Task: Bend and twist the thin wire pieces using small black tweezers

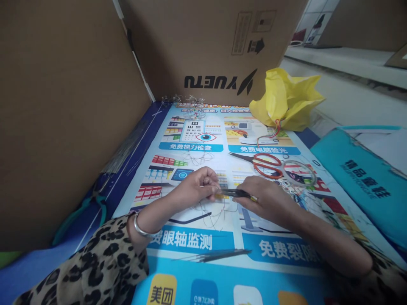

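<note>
My left hand (203, 186), a silver bangle on its wrist, pinches a thin wire (216, 216) whose fine loops hang below the fingers. My right hand (263, 197) is closed around dark-jawed pliers (235, 192). Their tips meet the wire at my left fingertips; exactly what lies between the jaws is too small to make out. Beyond my hands, another loosely looped wire (199, 156) lies on the printed poster (206, 267). A bundle of straight thin wires (225, 254) rests nearer to me.
Red-handled scissors (267, 165) and a tape roll (313, 180) lie at right, near a teal shoe box (365, 178). Crumpled yellow paper (282, 101) sits at the back. Cardboard walls (73, 106) close off the left and back. Teal-handled pliers (101, 207) and wires (124, 148) lie left.
</note>
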{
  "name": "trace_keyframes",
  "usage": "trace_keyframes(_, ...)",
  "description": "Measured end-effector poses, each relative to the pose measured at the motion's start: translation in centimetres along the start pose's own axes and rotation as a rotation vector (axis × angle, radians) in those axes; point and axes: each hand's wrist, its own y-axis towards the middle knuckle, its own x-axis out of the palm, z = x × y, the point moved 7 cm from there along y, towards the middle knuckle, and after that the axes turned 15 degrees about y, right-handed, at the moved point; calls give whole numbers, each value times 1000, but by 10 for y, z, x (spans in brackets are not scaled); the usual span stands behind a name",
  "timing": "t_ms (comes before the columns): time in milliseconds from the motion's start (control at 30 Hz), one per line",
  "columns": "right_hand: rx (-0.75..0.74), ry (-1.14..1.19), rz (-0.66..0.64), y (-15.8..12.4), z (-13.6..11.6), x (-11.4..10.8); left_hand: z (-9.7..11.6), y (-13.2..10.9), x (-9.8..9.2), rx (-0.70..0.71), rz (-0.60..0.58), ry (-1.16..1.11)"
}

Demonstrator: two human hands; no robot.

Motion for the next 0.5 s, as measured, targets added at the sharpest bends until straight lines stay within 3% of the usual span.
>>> trace_keyframes(100,12,90,-5,2,0,2,-1,0,1,6,-32,10)
trace_keyframes(267,13,236,106,2,13,-6,0,1,2,20,-111,-54)
trace_keyframes(500,-84,167,-36,2,1,12,-3,1,7,11,-215,-75)
